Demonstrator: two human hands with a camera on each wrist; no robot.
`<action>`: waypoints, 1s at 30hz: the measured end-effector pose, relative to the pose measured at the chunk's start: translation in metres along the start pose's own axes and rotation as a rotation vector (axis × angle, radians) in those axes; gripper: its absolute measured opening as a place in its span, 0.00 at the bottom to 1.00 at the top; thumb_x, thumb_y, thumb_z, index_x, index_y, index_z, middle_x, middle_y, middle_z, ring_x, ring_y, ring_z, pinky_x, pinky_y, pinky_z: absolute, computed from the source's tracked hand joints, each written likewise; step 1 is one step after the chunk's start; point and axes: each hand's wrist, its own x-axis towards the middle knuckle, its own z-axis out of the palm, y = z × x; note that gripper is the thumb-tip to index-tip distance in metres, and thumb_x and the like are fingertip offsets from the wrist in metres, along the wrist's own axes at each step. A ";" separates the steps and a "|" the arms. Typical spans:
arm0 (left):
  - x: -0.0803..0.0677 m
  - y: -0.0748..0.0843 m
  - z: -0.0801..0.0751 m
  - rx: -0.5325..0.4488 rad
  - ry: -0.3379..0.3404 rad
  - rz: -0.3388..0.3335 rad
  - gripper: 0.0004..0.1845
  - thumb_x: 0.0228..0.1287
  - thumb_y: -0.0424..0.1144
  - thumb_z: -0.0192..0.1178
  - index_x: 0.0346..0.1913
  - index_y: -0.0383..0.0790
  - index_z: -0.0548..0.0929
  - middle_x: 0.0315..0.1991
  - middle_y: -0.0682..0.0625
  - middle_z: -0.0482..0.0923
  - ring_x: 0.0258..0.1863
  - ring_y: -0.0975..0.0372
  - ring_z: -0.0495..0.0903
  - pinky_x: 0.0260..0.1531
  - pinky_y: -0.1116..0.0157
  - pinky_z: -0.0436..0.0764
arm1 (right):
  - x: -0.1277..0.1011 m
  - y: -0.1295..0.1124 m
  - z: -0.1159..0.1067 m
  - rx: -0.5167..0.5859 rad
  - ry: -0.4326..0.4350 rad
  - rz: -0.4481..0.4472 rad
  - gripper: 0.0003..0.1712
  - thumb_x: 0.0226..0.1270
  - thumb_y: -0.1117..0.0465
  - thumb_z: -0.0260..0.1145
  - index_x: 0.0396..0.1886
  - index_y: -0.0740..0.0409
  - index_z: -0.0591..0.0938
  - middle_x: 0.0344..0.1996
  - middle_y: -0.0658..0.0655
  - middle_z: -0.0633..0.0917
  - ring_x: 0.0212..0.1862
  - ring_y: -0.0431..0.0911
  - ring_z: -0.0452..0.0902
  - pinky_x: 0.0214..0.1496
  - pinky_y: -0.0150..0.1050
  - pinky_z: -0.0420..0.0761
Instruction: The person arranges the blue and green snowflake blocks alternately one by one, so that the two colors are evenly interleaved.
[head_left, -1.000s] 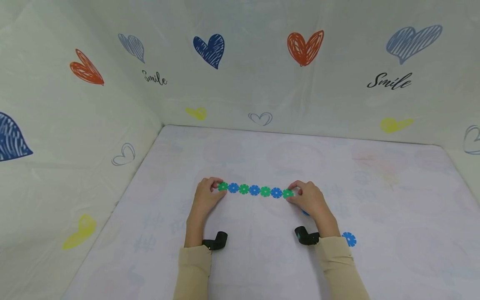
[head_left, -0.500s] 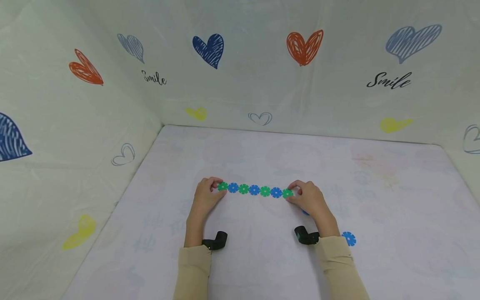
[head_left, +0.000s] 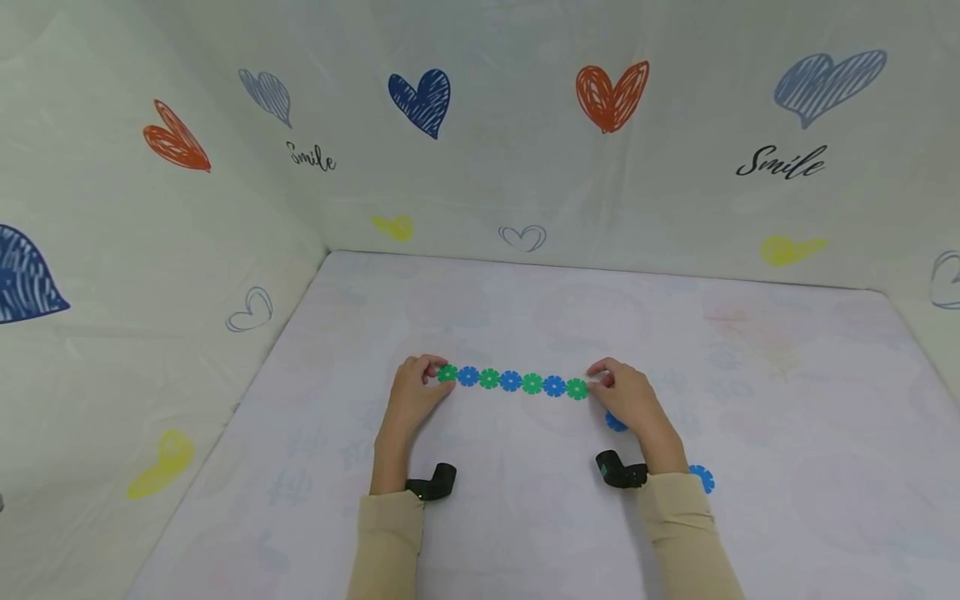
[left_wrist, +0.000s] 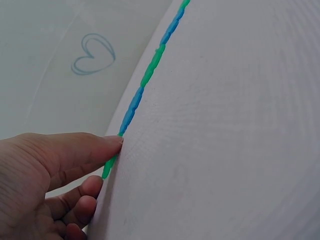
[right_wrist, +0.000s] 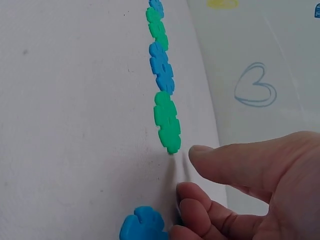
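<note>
Chain [head_left: 512, 382] of seven green and blue flower discs laid straight on counter [head_left: 525, 517]; two blue discs loose.
Left hand [head_left: 414, 397] pinches the chain's green left end disc; right hand [head_left: 628, 400] just off its right end, grip loosely open, holding nothing; loose blue disc [head_left: 616, 422] just under that hand, another [head_left: 702, 478] nearer the sleeve; both judged unjoined.

The chain of green and blue discs [head_left: 512, 382] lies straight across the middle of the frame, a low bar between the left hand [head_left: 415, 394] and right hand [head_left: 628, 400]. Above it the table surface [head_left: 525, 308] runs open to the back wall [head_left: 525, 167]. Lower right, two loose blue discs [head_left: 616, 422] [head_left: 702, 478] lie by the right wrist. The left wall [head_left: 112, 333] closes off that side.
</note>
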 end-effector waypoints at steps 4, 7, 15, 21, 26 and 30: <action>0.000 0.000 0.000 -0.002 -0.002 -0.005 0.18 0.56 0.39 0.64 0.50 0.42 0.78 0.36 0.48 0.69 0.39 0.57 0.65 0.38 0.63 0.65 | -0.003 0.002 -0.001 0.004 -0.011 0.025 0.17 0.66 0.60 0.57 0.53 0.60 0.75 0.38 0.62 0.78 0.38 0.51 0.71 0.39 0.42 0.73; 0.000 0.000 0.000 0.000 -0.001 -0.002 0.18 0.55 0.39 0.65 0.50 0.42 0.78 0.36 0.48 0.69 0.39 0.57 0.65 0.38 0.63 0.65 | -0.006 0.004 -0.003 0.014 -0.020 0.038 0.17 0.67 0.59 0.56 0.53 0.60 0.74 0.40 0.63 0.78 0.39 0.52 0.71 0.40 0.44 0.73; 0.000 0.000 0.001 -0.001 -0.001 -0.010 0.18 0.55 0.39 0.65 0.50 0.42 0.78 0.36 0.48 0.69 0.39 0.57 0.65 0.38 0.63 0.65 | -0.017 0.012 -0.008 0.008 -0.009 0.032 0.17 0.66 0.59 0.57 0.50 0.63 0.75 0.38 0.62 0.78 0.37 0.51 0.71 0.39 0.44 0.72; 0.000 -0.001 0.001 0.001 -0.004 -0.010 0.18 0.55 0.39 0.65 0.50 0.42 0.78 0.37 0.48 0.69 0.39 0.57 0.65 0.39 0.63 0.66 | -0.026 0.018 -0.011 0.014 -0.024 -0.005 0.19 0.63 0.57 0.61 0.49 0.64 0.76 0.38 0.62 0.77 0.38 0.51 0.71 0.41 0.45 0.73; 0.000 0.000 0.000 -0.001 -0.003 -0.015 0.19 0.56 0.39 0.65 0.51 0.43 0.78 0.37 0.47 0.69 0.40 0.57 0.66 0.39 0.62 0.66 | -0.033 0.028 -0.015 0.006 -0.076 -0.053 0.25 0.58 0.55 0.67 0.51 0.64 0.76 0.40 0.60 0.73 0.40 0.50 0.67 0.41 0.41 0.71; 0.001 -0.001 0.000 -0.002 -0.004 -0.015 0.19 0.56 0.40 0.65 0.51 0.43 0.78 0.37 0.47 0.70 0.40 0.57 0.66 0.39 0.63 0.67 | -0.038 0.032 -0.021 -0.004 -0.116 -0.076 0.29 0.53 0.55 0.70 0.53 0.64 0.74 0.40 0.60 0.72 0.41 0.50 0.66 0.39 0.40 0.69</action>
